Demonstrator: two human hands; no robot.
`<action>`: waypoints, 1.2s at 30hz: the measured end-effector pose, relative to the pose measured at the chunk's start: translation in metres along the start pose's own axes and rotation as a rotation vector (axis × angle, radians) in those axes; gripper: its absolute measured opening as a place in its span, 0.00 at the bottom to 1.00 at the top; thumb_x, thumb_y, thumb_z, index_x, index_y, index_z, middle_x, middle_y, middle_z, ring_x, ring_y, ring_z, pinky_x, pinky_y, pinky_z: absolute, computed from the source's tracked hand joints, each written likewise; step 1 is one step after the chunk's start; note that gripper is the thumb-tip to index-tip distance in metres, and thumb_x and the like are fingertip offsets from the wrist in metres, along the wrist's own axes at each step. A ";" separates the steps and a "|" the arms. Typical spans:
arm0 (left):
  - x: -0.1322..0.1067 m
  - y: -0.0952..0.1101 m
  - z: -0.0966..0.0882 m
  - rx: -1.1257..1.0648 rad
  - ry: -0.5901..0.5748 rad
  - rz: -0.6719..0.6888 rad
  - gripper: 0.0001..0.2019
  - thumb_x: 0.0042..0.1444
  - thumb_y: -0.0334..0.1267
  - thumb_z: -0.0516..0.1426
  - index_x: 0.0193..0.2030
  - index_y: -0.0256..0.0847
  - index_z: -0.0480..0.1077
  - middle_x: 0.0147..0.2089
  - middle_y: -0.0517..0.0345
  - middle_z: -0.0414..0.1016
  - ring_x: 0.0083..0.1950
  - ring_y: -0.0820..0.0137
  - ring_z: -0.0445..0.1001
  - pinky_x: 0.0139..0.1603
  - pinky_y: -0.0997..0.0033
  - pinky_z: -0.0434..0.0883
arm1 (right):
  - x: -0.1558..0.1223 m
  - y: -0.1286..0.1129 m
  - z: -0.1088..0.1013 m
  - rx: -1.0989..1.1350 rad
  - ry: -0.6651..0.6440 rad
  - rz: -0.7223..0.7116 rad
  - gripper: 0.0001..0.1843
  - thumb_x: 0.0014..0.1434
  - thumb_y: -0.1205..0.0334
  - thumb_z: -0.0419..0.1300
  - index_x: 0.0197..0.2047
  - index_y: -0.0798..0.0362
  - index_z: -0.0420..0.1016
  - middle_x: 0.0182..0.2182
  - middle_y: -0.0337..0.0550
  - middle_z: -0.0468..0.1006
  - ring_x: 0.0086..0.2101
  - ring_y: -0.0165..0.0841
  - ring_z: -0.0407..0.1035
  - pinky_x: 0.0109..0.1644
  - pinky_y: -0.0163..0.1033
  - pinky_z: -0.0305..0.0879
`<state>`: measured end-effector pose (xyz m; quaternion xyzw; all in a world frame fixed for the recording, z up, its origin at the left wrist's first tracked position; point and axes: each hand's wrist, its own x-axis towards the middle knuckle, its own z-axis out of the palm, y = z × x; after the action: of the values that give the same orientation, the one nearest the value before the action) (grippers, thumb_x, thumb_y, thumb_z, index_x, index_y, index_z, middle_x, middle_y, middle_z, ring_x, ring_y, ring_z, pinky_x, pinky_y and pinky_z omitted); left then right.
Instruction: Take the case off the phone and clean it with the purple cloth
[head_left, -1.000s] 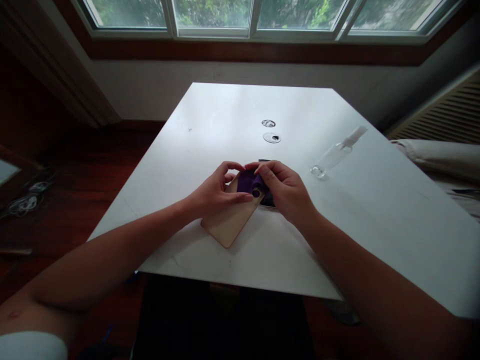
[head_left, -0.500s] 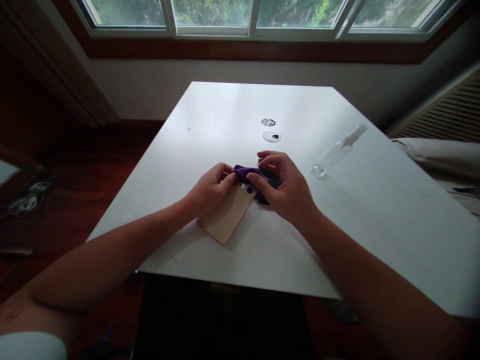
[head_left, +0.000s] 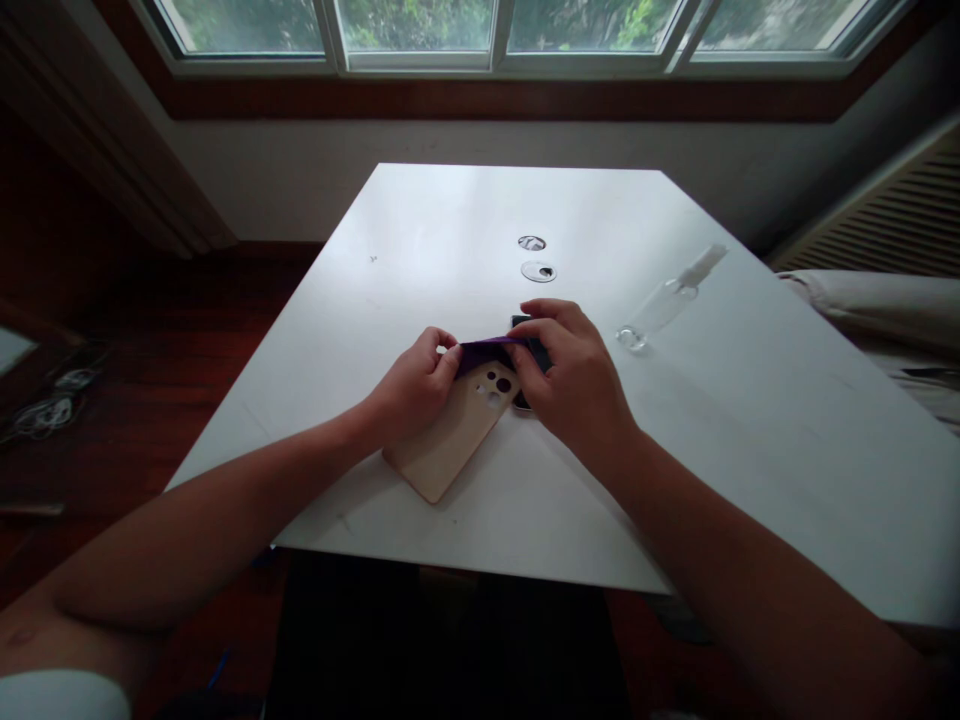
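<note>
A small purple cloth [head_left: 487,350] is stretched between my two hands at the top end of a beige phone case [head_left: 442,437]. My left hand [head_left: 420,380] pinches the cloth's left end between thumb and fingers, its palm over the left edge of the case. On the other side, my right hand [head_left: 574,365] is closed on the cloth's right end, by the camera holes. Whether either hand also grips the case is hidden. Behind the right fingers, a dark phone [head_left: 522,402] lies on the table, mostly covered.
On the white table [head_left: 750,420], a clear spray bottle [head_left: 664,305] lies on its side at the right. Two round, shiny pieces [head_left: 538,272] sit beyond my hands. A window [head_left: 420,30] is at the back, and folded pale fabric [head_left: 870,300] rests beyond the right edge.
The bunched cloth is now pulled straighter, with my hands a little farther apart. The case has shifted slightly down and left, and more of its camera holes show.
</note>
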<state>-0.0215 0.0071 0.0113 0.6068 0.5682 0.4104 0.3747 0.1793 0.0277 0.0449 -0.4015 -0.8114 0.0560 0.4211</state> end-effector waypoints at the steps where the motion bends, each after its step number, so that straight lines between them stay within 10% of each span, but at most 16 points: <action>1: -0.001 0.001 -0.001 0.028 -0.003 0.010 0.11 0.68 0.48 0.53 0.44 0.43 0.66 0.27 0.61 0.68 0.28 0.69 0.63 0.29 0.70 0.56 | 0.001 -0.001 -0.002 0.009 0.022 -0.006 0.07 0.61 0.68 0.59 0.42 0.51 0.78 0.51 0.52 0.75 0.52 0.44 0.71 0.60 0.53 0.68; 14: -0.006 0.018 -0.007 0.167 -0.125 0.024 0.13 0.68 0.49 0.51 0.47 0.43 0.66 0.28 0.61 0.71 0.30 0.69 0.66 0.32 0.70 0.58 | 0.002 0.003 -0.002 0.206 0.123 0.414 0.11 0.58 0.66 0.57 0.41 0.52 0.81 0.25 0.37 0.75 0.24 0.30 0.67 0.29 0.37 0.63; 27: -0.003 0.022 -0.011 -0.051 -0.110 -0.085 0.15 0.67 0.52 0.52 0.44 0.41 0.66 0.30 0.60 0.71 0.29 0.71 0.67 0.30 0.74 0.61 | 0.004 0.002 -0.007 0.227 0.140 0.245 0.13 0.68 0.59 0.55 0.51 0.49 0.78 0.32 0.40 0.77 0.28 0.31 0.68 0.30 0.36 0.63; 36: -0.006 0.029 -0.023 -0.024 -0.629 -0.264 0.31 0.57 0.70 0.55 0.43 0.39 0.74 0.37 0.54 0.76 0.33 0.68 0.72 0.30 0.74 0.67 | 0.007 0.022 -0.004 0.114 0.244 0.331 0.15 0.68 0.50 0.57 0.48 0.49 0.78 0.37 0.44 0.81 0.35 0.37 0.74 0.39 0.42 0.71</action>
<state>-0.0322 -0.0018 0.0466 0.6203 0.4935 0.1576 0.5889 0.1932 0.0463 0.0430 -0.5086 -0.6728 0.1212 0.5234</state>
